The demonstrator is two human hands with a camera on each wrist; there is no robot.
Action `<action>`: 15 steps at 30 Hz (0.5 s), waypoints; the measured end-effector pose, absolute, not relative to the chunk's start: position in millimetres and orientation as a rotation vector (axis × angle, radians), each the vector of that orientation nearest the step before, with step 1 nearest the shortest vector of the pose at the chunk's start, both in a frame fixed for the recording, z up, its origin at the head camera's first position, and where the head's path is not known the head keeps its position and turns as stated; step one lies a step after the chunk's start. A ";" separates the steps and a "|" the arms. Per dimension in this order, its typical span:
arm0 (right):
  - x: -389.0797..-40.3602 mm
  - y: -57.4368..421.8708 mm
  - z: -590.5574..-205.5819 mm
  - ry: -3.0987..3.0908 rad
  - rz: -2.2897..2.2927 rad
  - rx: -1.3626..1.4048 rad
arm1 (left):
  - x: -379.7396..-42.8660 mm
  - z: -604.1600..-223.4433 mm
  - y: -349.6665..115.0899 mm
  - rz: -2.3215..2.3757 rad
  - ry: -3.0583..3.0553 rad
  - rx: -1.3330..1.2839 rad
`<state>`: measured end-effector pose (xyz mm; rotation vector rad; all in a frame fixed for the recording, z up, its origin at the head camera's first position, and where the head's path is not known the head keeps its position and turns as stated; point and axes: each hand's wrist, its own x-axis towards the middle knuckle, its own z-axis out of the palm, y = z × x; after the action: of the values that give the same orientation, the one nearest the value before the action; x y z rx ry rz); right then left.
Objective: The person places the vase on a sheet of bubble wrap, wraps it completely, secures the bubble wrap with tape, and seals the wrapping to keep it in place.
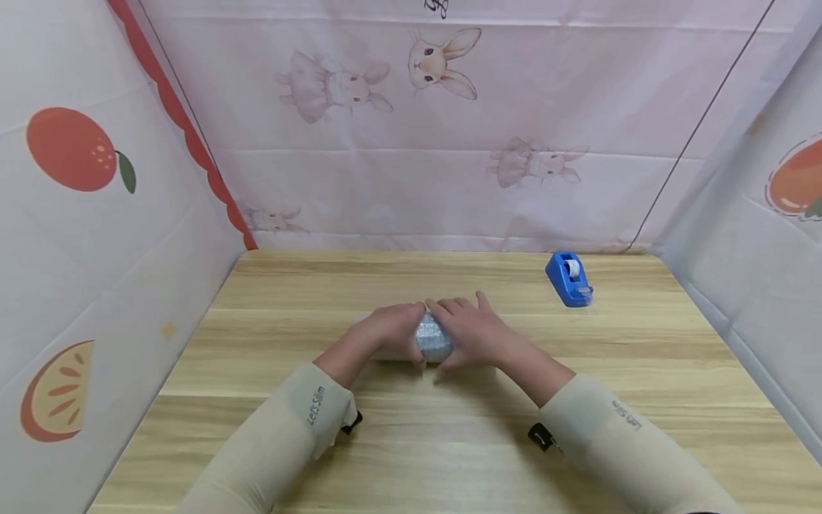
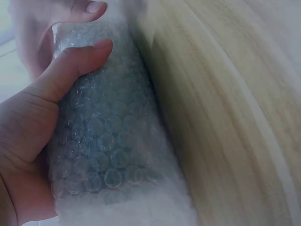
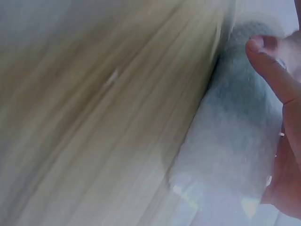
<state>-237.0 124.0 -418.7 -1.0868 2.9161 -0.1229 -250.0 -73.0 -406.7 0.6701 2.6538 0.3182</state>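
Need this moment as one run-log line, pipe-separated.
left hand: grips bubble-wrapped bundle | right hand: grips same bundle | table: beneath | blue tape dispenser: back right, untouched

Left sleeve [image 1: 272, 439]: bears the marking "Let's Slim" in dark letters near the cuff. Right sleeve [image 1: 636, 442]: bears the same marking, "Let's Slim", also near the cuff. Rear backdrop [image 1: 385, 193]: black script at its top edge, cut off by the head view and illegible.
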 end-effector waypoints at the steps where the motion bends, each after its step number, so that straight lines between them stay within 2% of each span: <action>1: -235.7 121.5 -418.3 2.913 -0.118 -1.103 | -250.4 -406.5 -73.3 0.331 2.639 0.679; 15: -229.2 103.0 -420.6 2.980 -0.093 -1.042 | -268.8 -394.9 -74.0 0.417 2.394 0.727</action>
<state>-229.2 103.0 -420.6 -1.0422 2.9796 -0.0925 -268.8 -74.0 -394.9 0.7267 2.3939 0.4174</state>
